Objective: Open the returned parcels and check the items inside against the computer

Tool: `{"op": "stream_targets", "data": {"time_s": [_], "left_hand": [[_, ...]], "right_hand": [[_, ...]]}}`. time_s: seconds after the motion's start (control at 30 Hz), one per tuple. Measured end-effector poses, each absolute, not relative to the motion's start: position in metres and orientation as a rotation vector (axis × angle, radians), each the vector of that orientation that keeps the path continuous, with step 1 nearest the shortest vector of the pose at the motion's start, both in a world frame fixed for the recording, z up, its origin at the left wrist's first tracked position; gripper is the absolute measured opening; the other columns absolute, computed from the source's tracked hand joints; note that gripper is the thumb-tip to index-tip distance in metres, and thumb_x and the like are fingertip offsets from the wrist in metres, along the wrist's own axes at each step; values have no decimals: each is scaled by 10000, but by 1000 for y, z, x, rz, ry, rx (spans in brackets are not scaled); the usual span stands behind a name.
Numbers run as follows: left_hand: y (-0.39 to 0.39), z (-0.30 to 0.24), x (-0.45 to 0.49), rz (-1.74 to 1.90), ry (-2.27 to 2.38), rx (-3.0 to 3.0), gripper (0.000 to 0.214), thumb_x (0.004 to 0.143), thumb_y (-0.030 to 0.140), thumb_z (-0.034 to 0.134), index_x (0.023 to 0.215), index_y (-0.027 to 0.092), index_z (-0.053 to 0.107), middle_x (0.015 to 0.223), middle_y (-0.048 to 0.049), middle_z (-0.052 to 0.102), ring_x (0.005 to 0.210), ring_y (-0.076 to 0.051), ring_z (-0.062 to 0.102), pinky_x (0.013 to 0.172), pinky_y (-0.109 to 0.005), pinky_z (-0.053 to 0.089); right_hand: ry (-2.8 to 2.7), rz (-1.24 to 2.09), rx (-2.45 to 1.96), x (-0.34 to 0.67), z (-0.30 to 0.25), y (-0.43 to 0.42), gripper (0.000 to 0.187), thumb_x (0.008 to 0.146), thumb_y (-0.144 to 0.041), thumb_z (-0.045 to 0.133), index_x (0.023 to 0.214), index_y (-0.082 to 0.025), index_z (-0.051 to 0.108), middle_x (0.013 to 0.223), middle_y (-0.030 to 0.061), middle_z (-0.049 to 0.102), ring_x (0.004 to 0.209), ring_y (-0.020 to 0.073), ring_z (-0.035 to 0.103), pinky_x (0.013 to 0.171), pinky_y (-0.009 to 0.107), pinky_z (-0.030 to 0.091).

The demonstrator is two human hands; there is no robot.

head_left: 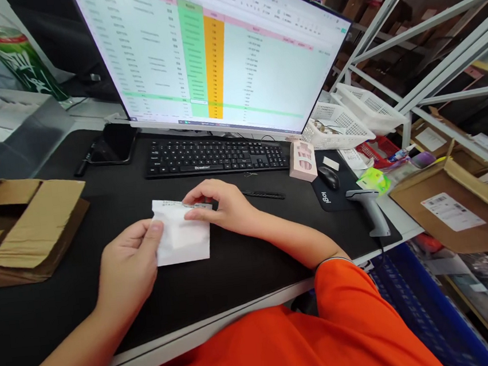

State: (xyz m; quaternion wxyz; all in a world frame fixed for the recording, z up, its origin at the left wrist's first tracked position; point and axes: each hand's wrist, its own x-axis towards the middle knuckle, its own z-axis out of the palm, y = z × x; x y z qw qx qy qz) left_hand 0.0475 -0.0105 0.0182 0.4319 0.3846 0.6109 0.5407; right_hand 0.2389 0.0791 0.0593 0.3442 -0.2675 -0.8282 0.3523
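A flat white paper packet point(185, 243), with a line of small dark print along its top edge, is held just above the black desk mat. My left hand point(128, 260) pinches its left side, thumb on the front face. At the packet's upper edge, my right hand point(224, 205) has its thumb and curled fingers closed on the paper. A paler rectangular patch shows in the middle of the packet; what causes it I cannot make out. The black keyboard point(215, 154) lies just beyond both hands, and a black pen-like tool point(265, 195) rests by my right wrist.
An opened cardboard box point(28, 227) stands at the left, near a phone point(113, 142). Behind the keyboard is a monitor point(214, 53) showing a spreadsheet. To the right are a pink box point(303, 160), a mouse point(328, 177), a barcode scanner point(371, 211) and white baskets point(337, 125).
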Motion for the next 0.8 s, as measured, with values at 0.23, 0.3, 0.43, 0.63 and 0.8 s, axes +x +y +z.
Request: {"op": "stream_targets", "data": {"time_s": [0.23,0.3,0.43,0.63,0.8], "left_hand": [[5,22,51,1459,1172,441,295,703,233,887,971,172,779,936,-45,804,787,-193,750,671,-232,645],[7,25,52,1451,1150,403,215,796,170,791,1010,158,784,968,-71,808,825,-205,767,712,-255,662],[10,30,53,1468,1143,326,230,921,83,600,1047,135,785,986,-94,812,851,-196,783,765,-264,666],[9,22,49,1478,1161,307,181,923,141,660,1060,143,779,1013,-106,817,840,-201,790,736,-265,665],[2,16,45,1363,1074,508,707,435,320,1046,1067,167,769,1018,-101,822,848,-248,790,681,-249,654]], "right_hand": [[-2161,923,-642,247,51,90,328,804,-155,883,1078,-168,703,1234,85,654,1166,215,621,906,296,594],[-2117,1100,-649,248,48,90,380,811,-121,850,1161,-181,714,1295,80,622,1132,195,639,844,265,630],[-2019,1365,-555,252,50,89,371,826,-103,821,1182,-189,763,1384,78,587,1043,155,689,899,288,662],[-2052,1384,-454,257,52,91,337,904,-155,808,1234,-219,787,1462,99,597,1168,214,709,965,335,648],[-2218,1045,-480,258,55,93,205,923,-138,815,1096,-246,840,1322,69,719,1237,219,683,1104,371,558]]}}
